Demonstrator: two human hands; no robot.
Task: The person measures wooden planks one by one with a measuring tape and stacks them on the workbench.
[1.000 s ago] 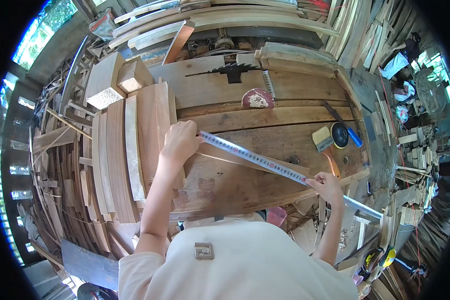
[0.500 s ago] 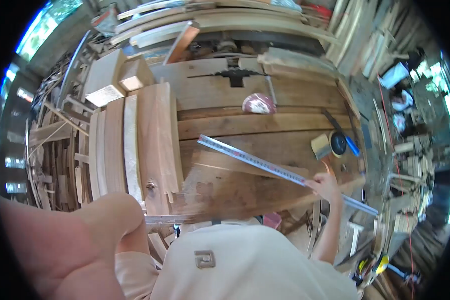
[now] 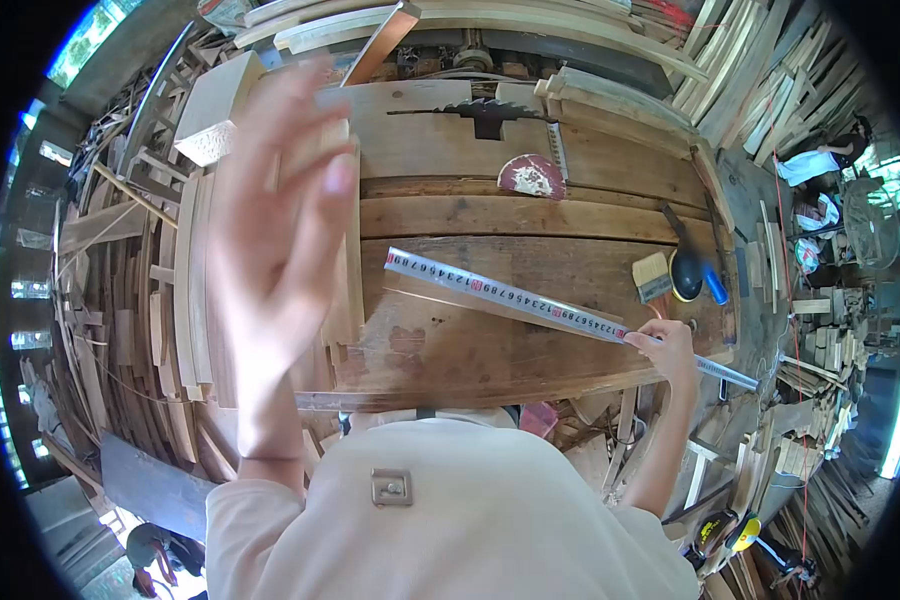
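Note:
My right hand [image 3: 667, 352] grips a long, pale ruler [image 3: 510, 294] with black and red numbers. Its long part slants up and left over the wooden table [image 3: 440, 365], and a shorter end sticks out past my hand to the right. My left hand [image 3: 280, 215] is raised close to the camera and blurred by motion. Its fingers are spread, with nothing in them, in front of the boards [image 3: 198, 290] at the table's left. Behind the ruler lies a half-round maroon and white disc piece [image 3: 532, 177].
A brush [image 3: 653, 277], a round black item [image 3: 686, 274] and a blue-handled tool [image 3: 715, 285] lie at the table's right. A toothed saw blade [image 3: 490, 108] protrudes from the tabletop at the back. Timber [image 3: 770, 90] is stacked around. Another person [image 3: 828, 160] is far right.
My left hand has swung from the lower left up over the boards, and its fingers now show spread. My right hand keeps its grip on the ruler; the view has shifted slightly.

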